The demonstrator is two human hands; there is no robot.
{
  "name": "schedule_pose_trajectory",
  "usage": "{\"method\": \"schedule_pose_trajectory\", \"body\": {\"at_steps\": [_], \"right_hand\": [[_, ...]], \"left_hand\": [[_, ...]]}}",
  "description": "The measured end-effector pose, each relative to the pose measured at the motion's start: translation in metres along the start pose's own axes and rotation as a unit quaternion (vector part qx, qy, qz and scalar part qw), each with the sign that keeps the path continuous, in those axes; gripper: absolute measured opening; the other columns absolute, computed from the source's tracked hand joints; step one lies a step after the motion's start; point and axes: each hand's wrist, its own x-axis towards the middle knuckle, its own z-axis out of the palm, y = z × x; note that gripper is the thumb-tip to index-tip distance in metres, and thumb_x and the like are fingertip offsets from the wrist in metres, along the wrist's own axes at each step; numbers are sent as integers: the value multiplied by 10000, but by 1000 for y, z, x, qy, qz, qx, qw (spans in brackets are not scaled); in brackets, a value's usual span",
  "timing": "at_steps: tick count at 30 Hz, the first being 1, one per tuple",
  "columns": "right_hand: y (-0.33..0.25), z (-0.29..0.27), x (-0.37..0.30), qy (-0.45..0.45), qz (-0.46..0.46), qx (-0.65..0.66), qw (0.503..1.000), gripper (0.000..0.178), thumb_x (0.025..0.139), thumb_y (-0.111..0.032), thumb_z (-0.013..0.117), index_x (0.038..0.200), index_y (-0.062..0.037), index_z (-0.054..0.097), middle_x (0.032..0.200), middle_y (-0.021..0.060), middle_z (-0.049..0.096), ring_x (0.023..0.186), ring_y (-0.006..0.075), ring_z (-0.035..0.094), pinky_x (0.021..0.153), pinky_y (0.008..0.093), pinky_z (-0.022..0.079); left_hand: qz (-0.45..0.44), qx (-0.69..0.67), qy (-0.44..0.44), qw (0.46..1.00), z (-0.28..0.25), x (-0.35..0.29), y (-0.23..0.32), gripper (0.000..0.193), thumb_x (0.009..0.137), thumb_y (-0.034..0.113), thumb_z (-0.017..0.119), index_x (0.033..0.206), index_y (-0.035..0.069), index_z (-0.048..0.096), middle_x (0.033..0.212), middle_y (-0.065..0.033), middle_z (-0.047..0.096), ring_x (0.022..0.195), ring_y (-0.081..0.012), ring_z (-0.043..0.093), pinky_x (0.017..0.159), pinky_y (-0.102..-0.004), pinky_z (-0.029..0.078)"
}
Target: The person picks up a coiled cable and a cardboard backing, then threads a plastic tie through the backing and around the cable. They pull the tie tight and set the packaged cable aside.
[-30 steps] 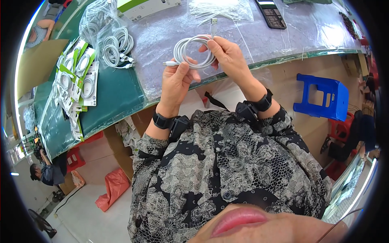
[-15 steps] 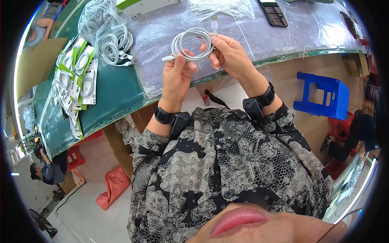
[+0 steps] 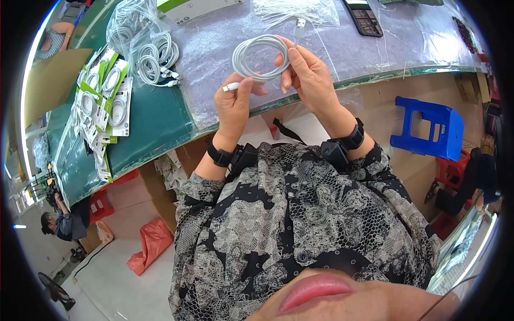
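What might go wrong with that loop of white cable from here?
The white cable coil shows no tie around it, only the left hand and right hand holding it, so its loops could spring apart if the grip loosens.

Its two plugs, the left one and the upper right one, stick out and might snag.

It is held near the table's front edge, so a drop could perhaps end on the floor.
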Motion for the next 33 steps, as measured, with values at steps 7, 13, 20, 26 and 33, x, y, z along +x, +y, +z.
{"method": "schedule_pose_trajectory", "body": {"at_steps": [7,13,20,26,33], "right_hand": [[-6,-25,6,-59,37,-124,990,333,994,-269,435,1135,-12,592,786,-5,565,474,30,416,417,184,365],[-22,-18,5,-75,21,-199,977,285,986,-248,455,1042,-15,609,766,-9,564,472,20,420,409,173,355],[-21,-19,5,-62,-5,-220,974,270,973,-234,478,1001,-21,642,760,-16,560,475,16,416,405,169,342],[-19,-21,3,-81,38,-234,968,278,971,-231,480,965,-9,646,756,-21,555,473,19,408,405,173,323],[-27,-31,7,-134,193,-43,971,296,964,-252,499,1028,3,633,744,-27,548,491,21,393,446,180,327]], "left_hand": [[-2,6,-20,1000,1,0,1,204,965,175,498,916,4,598,717,-32,612,638,-99,585,623,-227,461],[-62,-24,-99,993,-10,0,-9,228,966,219,500,938,10,586,752,-33,613,637,-87,571,603,-220,449],[-129,-163,-46,977,8,2,12,252,971,243,492,1047,13,562,847,-42,623,564,-71,496,552,-210,407],[-160,-234,-28,959,6,8,21,291,971,272,489,1103,20,550,823,-16,587,509,-49,380,494,-194,336],[-249,-281,-146,915,-10,13,14,244,974,294,479,938,62,545,680,43,417,489,-24,298,447,-179,240]]}}
